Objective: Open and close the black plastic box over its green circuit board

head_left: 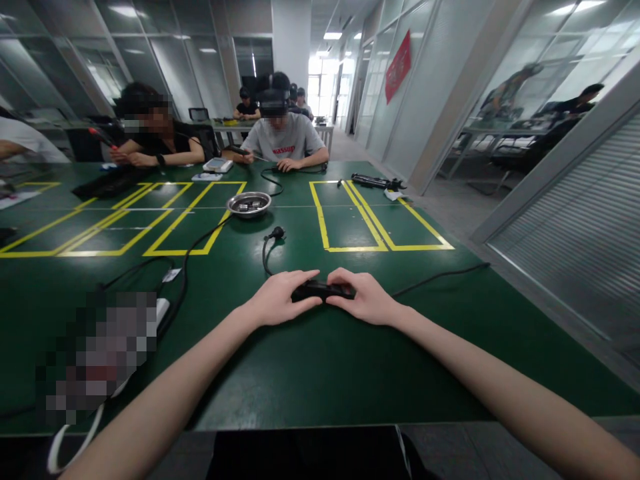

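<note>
Silvery metal catches my eye first: a round, shallow, shiny bowl on the dark green worktop, with a few small, bright metallic cylinders inside. Well nearer the front edge, the left hand and right hand, a small gap between them, grip opposite ends of a narrow, elongated black object. Between bowl and hands lies a black plug on a black cable. From here I can't tell whether the gripped object touches the worktop.

Green table; on it: yellow tape outlines, metal bowl, black plug.
</note>
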The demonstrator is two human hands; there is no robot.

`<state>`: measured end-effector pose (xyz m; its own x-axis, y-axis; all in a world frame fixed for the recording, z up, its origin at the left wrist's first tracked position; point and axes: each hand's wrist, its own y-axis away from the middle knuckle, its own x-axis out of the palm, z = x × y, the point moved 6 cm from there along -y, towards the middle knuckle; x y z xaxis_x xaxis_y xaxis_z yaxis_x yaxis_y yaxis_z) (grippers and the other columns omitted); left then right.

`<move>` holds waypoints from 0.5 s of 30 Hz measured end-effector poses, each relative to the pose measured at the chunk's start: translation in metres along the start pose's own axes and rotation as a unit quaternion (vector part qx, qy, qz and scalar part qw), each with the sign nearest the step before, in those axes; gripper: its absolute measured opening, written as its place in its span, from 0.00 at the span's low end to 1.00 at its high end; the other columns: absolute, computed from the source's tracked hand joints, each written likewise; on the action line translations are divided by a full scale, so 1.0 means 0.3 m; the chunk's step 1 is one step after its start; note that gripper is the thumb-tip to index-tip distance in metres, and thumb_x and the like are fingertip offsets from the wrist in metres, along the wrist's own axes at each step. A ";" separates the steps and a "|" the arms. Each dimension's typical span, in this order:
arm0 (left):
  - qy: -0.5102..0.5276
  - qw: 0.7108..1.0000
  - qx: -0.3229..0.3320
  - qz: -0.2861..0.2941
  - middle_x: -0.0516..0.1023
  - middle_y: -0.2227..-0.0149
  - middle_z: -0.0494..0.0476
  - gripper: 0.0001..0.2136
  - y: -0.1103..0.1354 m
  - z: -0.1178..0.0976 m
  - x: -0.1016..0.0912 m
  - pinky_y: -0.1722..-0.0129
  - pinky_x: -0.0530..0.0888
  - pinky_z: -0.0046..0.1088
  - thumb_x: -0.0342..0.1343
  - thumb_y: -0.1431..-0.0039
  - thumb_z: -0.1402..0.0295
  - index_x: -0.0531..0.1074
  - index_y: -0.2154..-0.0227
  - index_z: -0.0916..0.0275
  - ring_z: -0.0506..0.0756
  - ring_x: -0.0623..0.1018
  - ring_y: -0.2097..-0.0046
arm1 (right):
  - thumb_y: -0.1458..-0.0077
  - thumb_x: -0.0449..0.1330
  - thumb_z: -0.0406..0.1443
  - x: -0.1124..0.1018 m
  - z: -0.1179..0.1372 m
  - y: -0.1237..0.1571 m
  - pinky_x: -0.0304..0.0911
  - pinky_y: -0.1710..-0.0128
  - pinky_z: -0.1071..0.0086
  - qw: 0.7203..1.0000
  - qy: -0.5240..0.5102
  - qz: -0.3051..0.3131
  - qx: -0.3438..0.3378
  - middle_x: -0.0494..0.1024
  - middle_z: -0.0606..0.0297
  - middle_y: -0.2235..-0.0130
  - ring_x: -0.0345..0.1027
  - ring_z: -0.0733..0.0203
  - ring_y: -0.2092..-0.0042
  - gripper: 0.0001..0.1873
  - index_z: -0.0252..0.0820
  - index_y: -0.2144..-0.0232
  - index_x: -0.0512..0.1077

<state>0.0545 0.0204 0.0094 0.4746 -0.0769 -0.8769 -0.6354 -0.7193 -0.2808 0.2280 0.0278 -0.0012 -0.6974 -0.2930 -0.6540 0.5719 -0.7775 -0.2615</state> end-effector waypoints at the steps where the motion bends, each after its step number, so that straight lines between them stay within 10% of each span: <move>1: 0.026 0.999 -0.026 0.005 0.82 0.49 0.61 0.21 0.000 0.015 0.008 0.53 0.75 0.34 0.53 0.31 0.54 0.73 0.42 0.60 0.58 0.81 0.54 | 0.40 0.63 0.44 -0.002 0.012 0.001 0.66 0.64 0.67 0.998 0.061 -0.003 -0.033 0.79 0.64 0.64 0.73 0.59 0.66 0.12 0.43 0.59 0.70; 15: 0.011 1.000 -0.021 0.006 0.80 0.64 0.56 0.14 -0.003 0.006 0.001 0.61 0.71 0.30 0.58 0.33 0.57 0.79 0.55 0.61 0.56 0.77 0.62 | 0.36 0.61 0.39 0.023 0.058 0.009 0.71 0.52 0.60 0.980 0.145 0.037 -0.135 0.79 0.56 0.52 0.75 0.53 0.52 0.22 0.43 0.42 0.68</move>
<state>0.0540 0.0222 0.0086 0.4803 -0.1000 -0.8714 -0.6156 -0.7462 -0.2537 0.2172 0.0142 0.0059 -0.5201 -0.1425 -0.8421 0.7370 -0.5732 -0.3582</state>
